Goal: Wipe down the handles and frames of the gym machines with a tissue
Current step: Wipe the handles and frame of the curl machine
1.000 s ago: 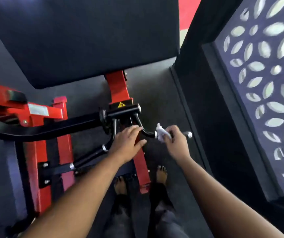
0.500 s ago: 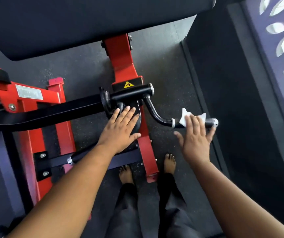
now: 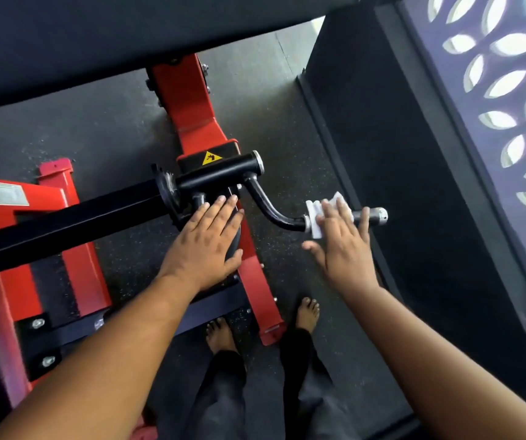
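A red and black gym machine [image 3: 198, 122] stands below me. Its black curved handle [image 3: 271, 208] ends in a metal-capped grip [image 3: 377, 215] on the right. A white tissue [image 3: 317, 214] lies over that grip. My right hand [image 3: 344, 246] presses the tissue onto the grip with straight fingers, thumb spread to the left. My left hand [image 3: 207, 242] rests flat, fingers straight, on the black part just below the pivot tube [image 3: 220, 174].
A big black pad [image 3: 128, 36] overhangs the machine at the top. A black raised ledge [image 3: 398, 185] and a patterned cut-out screen [image 3: 509, 106] close off the right side. My bare feet [image 3: 307, 314] stand on the dark rubber floor [image 3: 102, 128] by the red base.
A second ago my right hand gripped the tissue round the handle; now its fingers lie straight over it. My left hand flattened too. The view shifted down and closer to the machine.
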